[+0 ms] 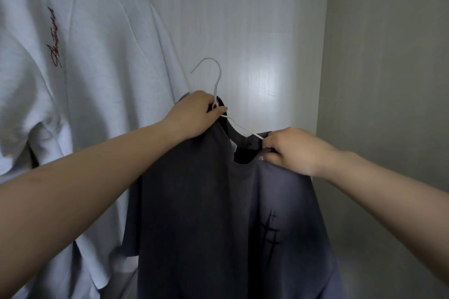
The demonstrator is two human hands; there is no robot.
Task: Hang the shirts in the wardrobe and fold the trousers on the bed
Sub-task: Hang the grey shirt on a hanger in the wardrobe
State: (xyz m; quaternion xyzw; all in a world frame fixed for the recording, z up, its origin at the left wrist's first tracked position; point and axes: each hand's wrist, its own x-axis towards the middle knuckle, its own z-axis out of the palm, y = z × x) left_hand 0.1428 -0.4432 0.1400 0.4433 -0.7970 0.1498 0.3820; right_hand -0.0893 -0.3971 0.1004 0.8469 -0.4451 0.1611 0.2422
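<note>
A dark grey T-shirt (206,201) with a black mark on its chest hangs in front of me on a white wire hanger (217,80). My left hand (194,114) grips the hanger's neck together with the shirt's left shoulder. My right hand (291,150) pinches the collar at the right side, where the hanger's arm runs into the neck opening. The hook points up and to the left, free of any rail. No trousers or bed are in view.
A white T-shirt (97,68) with red script on its chest hangs at the left inside the wardrobe. The pale back panel (255,31) is behind the hanger and the grey side wall (388,68) stands at the right.
</note>
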